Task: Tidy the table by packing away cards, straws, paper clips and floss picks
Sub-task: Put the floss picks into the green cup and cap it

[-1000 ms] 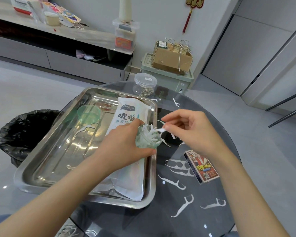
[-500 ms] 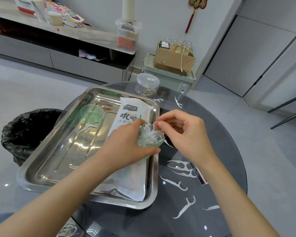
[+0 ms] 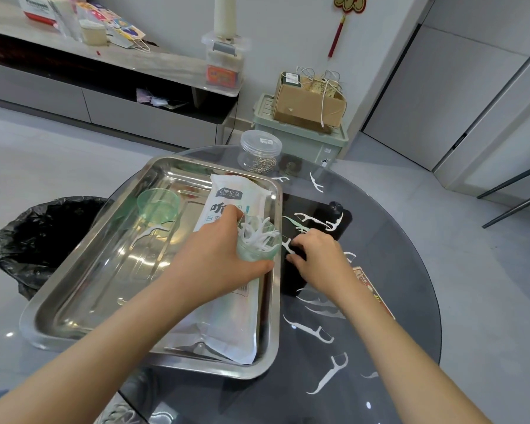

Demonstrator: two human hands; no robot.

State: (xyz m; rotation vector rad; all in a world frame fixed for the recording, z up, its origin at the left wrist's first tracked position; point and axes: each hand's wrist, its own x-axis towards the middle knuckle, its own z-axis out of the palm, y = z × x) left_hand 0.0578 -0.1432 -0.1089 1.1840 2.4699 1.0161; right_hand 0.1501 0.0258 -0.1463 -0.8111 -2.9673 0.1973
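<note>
cup [image 3: 257, 256] over tray [image 3: 278, 301] rim | left hand [image 3: 218, 261] grips | right hand [image 3: 318, 255] beside

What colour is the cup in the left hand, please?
The cup is clear pale green; head view.

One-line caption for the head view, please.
Left hand holds a green cup of floss picks over the metal tray while the right hand reaches a loose pick on the glass table.

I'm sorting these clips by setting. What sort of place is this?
Most likely a home living room: a low media cabinet cluttered with household odds and ends runs along the wall, a red hanging ornament decorates it, and a round glass table stands on the tiled floor.
</note>
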